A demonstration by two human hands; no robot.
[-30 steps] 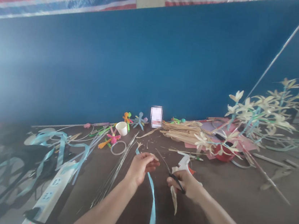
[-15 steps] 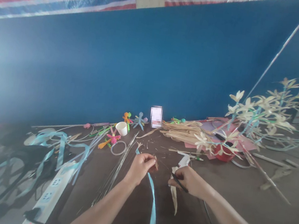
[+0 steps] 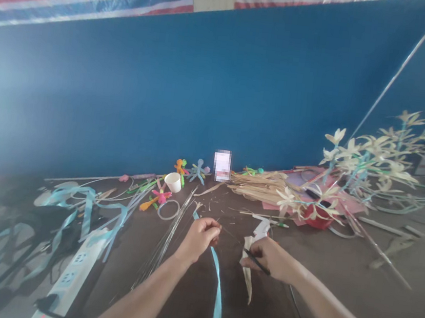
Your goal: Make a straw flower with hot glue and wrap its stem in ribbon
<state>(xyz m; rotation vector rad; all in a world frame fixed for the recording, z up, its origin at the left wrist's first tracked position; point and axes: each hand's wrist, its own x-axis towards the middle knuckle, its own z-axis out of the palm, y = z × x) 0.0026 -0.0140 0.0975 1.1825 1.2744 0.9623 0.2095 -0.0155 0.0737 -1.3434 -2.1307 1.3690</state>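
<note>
My left hand (image 3: 200, 236) is closed in a pinch above the dark table. A light blue ribbon (image 3: 217, 288) hangs from beneath its fingers toward the front edge. Past its knuckles, a blue-wrapped stem end (image 3: 197, 211) with a pale tip sticks out. My right hand (image 3: 268, 258) grips a slender dark tool (image 3: 259, 263), whose thin front end points at my left fingertips; its exact kind is unclear. Under the right hand lies a pale dried husk strip (image 3: 247, 282), partly covered by the fingers. A white glue gun (image 3: 262, 228) rests just beyond that hand.
Thin metal wires (image 3: 167, 241) lie left of my hands, with a white power strip (image 3: 74, 271) farther left. A paper cup (image 3: 173, 181) and a tape ring (image 3: 168, 209) stand behind. Dried husks (image 3: 257, 188) and pale husk flowers (image 3: 371, 158) occupy the back right.
The dark tool has tilted slightly, and its thin front end shows more clearly near my left fingertips. My left fingers have curled in a little.
</note>
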